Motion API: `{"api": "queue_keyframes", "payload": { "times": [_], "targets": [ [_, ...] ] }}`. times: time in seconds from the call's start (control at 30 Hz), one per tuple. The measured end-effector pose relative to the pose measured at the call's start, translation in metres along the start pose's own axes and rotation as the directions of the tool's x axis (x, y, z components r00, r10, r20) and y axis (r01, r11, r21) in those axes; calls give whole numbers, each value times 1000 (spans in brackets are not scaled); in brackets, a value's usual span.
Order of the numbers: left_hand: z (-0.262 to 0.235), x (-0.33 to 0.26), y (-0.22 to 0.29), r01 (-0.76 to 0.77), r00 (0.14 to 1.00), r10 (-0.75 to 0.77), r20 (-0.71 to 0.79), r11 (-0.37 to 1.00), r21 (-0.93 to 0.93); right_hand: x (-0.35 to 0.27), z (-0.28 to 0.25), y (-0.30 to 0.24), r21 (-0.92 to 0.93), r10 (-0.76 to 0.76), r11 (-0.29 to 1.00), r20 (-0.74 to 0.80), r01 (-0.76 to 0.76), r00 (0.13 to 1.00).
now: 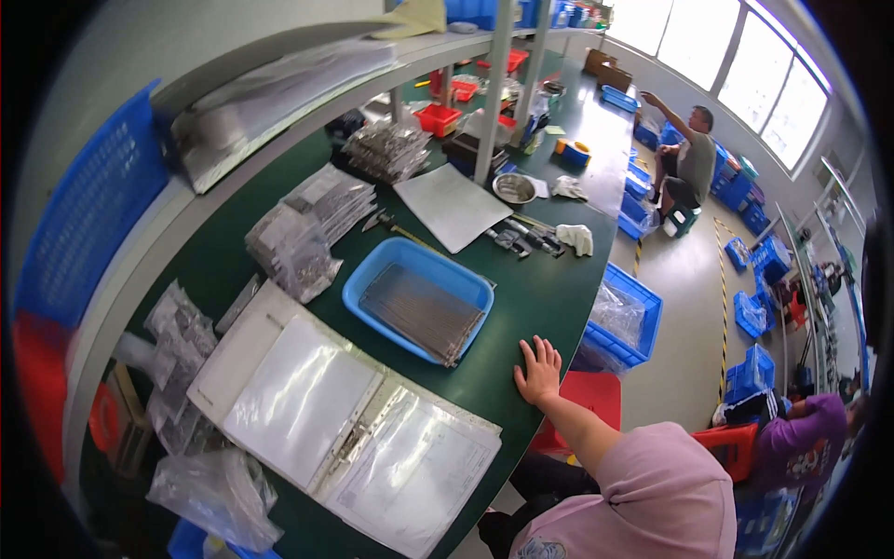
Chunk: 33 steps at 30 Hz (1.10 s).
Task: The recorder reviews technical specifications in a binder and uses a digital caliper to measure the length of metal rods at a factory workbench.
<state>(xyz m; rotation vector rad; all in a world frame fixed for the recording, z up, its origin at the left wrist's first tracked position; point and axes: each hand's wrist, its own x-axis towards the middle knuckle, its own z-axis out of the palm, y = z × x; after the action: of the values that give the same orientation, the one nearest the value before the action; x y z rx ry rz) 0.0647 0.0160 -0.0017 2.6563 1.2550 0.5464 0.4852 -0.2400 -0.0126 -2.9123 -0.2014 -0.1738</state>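
Note:
My right hand lies palm down on the green tabletop near its right edge, fingers spread, holding nothing. My left hand is not in view. To the left of my right hand, without contact, stands a light blue tray with many thin metal rods in it. In front of the tray lies an open ring binder with sheets in shiny clear sleeves. Behind the tray are a caliper, a flat grey-white sheet and several dark measuring tools.
Clear bags of parts line the table's left side below a shelf. A metal bowl and white gloves lie farther back. A red stool and a blue crate stand right of the table. Two other people are nearby.

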Motion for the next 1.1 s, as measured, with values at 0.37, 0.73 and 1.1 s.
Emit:
{"api": "queue_keyframes", "payload": {
  "times": [0.37,0.73,1.1],
  "targets": [
    [65,-71,57,740,189,-800,-569,497,-453,14,4,32,-177,-120,975,86,133,989],
    [249,-162,112,642,-397,-904,-161,-147,-753,27,-12,81,-79,-160,979,265,186,951],
    [283,-184,151,485,-610,-775,-164,-202,-851,44,-10,110,-65,-299,945,212,319,930]
  ]
}}
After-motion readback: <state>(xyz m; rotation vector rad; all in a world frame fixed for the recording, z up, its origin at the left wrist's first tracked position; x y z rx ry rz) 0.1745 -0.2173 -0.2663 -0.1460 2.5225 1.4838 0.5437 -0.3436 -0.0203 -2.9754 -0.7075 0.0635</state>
